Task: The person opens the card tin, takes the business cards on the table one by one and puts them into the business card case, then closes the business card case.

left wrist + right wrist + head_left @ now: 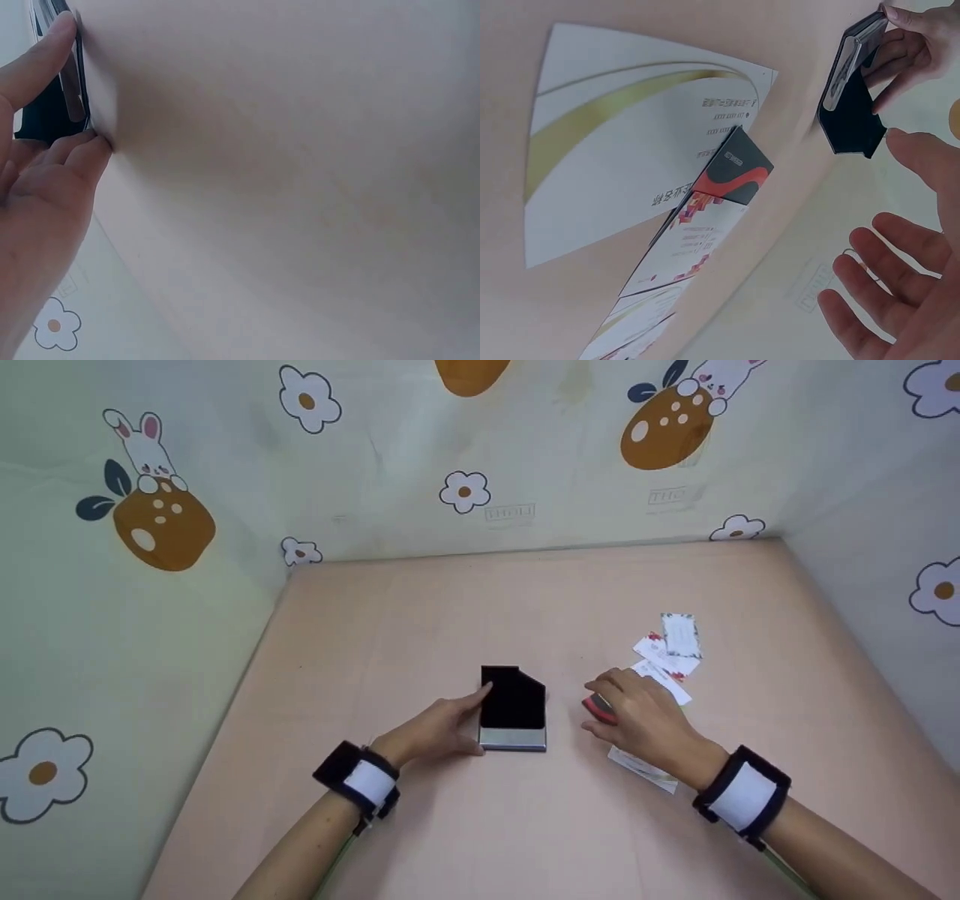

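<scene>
A card case (514,701) with a black interior and a silver metal strip along its front stands opened on the table. My left hand (439,727) holds it by its left side, thumb near the front corner and a finger up along the black lid. In the left wrist view only a slice of the case (49,112) shows between thumb and fingers. My right hand (649,712) hovers above the spread cards with its fingers loosely bent, holding nothing. Beneath its fingers lies a dark card with a red wave (735,169), beside a large-looking white card with a gold curve (630,142).
Farther back on the right, a blue-edged card (681,635) overlaps a white card with red corners (660,658). The pinkish tabletop (420,622) meets a patterned cloth wall (397,457) at the back and sides.
</scene>
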The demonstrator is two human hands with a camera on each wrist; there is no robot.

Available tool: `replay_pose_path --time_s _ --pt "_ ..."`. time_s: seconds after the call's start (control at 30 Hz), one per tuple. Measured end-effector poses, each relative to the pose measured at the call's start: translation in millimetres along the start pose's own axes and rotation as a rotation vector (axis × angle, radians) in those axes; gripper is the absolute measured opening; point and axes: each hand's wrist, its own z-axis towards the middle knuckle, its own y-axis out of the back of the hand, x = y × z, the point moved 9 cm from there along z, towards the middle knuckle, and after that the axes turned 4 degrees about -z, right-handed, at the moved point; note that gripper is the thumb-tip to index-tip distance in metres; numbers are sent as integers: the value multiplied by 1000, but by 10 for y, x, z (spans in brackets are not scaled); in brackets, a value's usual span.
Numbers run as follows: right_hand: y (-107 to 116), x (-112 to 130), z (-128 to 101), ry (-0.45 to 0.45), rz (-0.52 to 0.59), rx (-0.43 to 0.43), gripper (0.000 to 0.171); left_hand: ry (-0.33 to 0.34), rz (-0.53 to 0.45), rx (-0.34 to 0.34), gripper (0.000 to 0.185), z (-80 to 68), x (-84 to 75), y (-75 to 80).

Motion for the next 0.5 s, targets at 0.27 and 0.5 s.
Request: replay_pose_path --time_s 0.27,0.5 --pt "6 -69 -111 -11 -49 19 60 -9 9 -3 100 -12 -2 14" --pt "-26 -243 -247 -81 -52 70 64 -21 2 4 99 -12 -19 10"
